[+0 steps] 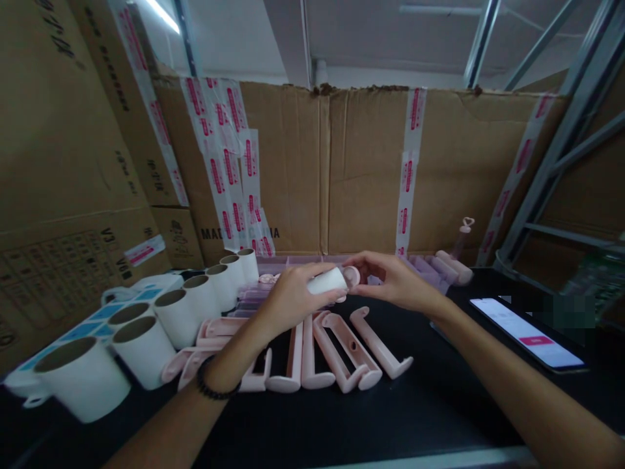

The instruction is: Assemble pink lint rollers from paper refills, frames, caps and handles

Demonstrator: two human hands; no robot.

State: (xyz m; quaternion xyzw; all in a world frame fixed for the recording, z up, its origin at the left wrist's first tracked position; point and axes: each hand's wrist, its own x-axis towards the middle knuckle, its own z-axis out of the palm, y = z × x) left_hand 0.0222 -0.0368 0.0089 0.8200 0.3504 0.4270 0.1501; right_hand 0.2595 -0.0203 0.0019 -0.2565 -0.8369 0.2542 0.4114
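A white paper roll lies across the fingers of my left hand, which is closed around it. At the roll's right end, my right hand pinches a small round pink cap between thumb and fingers. The cap seems to touch the roll's end, though its exact fit is hard to see. Below both hands, several pale pink plastic handle frames lie side by side on the black table. My left forearm hides part of them.
Several white rolls stand upright in a line at left, beside a blue-and-white package. Translucent purple pieces lie behind my left hand. A lit phone rests at right. Cardboard walls the back.
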